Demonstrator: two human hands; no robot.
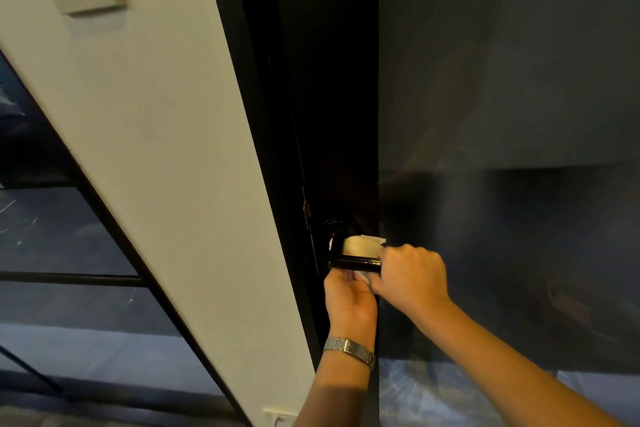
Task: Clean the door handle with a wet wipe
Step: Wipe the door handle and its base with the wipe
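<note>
Lower centre of frame: door handle point(353, 264) is crowded by both hands and wipe point(363, 246). Door frame point(277, 184) closes in leftward; open room rightward along door point(502, 114).

Door handle point(353, 264): black lever I see on the dark door point(502, 80).
Right hand point(412, 276): clenched on its end.
Left hand point(349, 298): beneath, touching the wet wipe point(362, 246).
Wrist: metal watch point(349, 350).

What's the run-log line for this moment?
step: wiping | door handle: black lever | wet wipe: bunched above lever | right hand: gripping lever end | left hand: under lever, touching wipe
</note>
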